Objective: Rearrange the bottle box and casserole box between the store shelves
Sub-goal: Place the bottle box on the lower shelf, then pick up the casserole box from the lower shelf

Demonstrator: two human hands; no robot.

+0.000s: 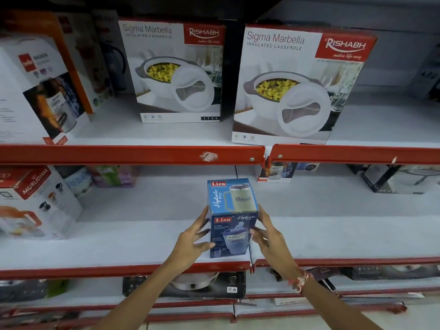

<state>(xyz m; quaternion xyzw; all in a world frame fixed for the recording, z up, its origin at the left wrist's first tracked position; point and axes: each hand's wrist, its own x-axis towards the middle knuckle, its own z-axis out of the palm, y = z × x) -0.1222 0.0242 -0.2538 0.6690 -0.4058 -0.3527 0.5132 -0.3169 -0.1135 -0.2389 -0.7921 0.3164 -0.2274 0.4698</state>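
A blue Liza bottle box [232, 217] stands upright on the middle shelf [119, 248], near its front edge. My left hand [194, 236] presses against the box's left side and my right hand [266, 231] against its right side, fingers spread along the faces. Two white Sigma Marbella casserole boxes stand on the upper shelf [133, 154]: one [177, 70] above the bottle box, a larger-looking one [297, 84] to its right, at the shelf's front edge.
An orange-and-white flask box [40, 86] stands at the upper left. A red-topped Murlidhar box [35, 201] sits at the middle shelf's left. Small boxes [277, 172] and a dark box [392, 178] stand at the back right. Cookware boxes [190, 284] fill the lower shelf.
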